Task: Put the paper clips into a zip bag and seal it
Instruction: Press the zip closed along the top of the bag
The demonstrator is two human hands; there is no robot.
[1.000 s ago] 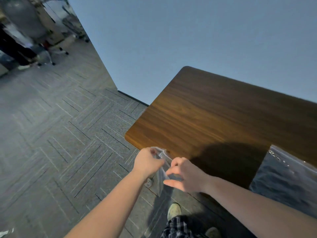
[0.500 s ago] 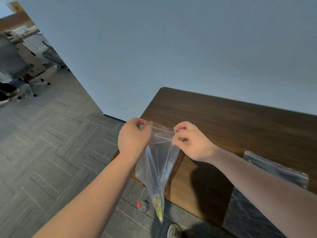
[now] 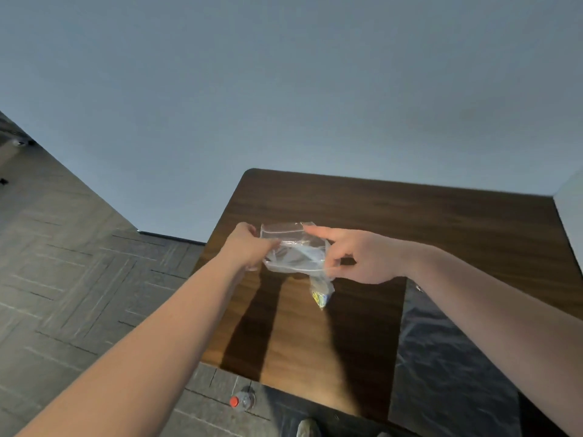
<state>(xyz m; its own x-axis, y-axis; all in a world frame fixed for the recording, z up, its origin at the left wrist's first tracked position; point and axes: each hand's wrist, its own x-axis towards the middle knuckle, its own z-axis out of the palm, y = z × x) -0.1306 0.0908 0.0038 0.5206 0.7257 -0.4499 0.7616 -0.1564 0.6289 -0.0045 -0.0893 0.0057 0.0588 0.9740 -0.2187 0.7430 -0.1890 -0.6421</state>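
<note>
We hold the clear plastic zip bag [image 3: 295, 252] in the air above the dark wood-grain bench [image 3: 394, 222], its mouth stretched sideways between our two hands. Our left hand [image 3: 249, 247] is closed on the bag's left end, fingers curled around the plastic, while our right hand [image 3: 359, 257] pinches the right end between thumb and middle fingers, with the index finger held out straight along the top edge. The small colourful paper clips [image 3: 320, 296] seem to sit bunched in the bottom corner, which hangs down below our right hand, so we judge the filling done and the sealing under way. We cannot tell whether any of the zip track is already pressed together, since the plastic is crumpled and glossy there. To do this step well, we would keep the mouth taut and level so the two strips line up, then pinch at one end and slide along the whole strip without skipping a stretch. Keeping the clips low, away from the mouth, should stop them from catching in the track. A sheet of dark glossy plastic [image 3: 441, 357] lies on the bench by our right forearm, and a red-capped clear bottle [image 3: 241, 401] lies on the grey carpet floor [image 3: 79, 279].
</note>
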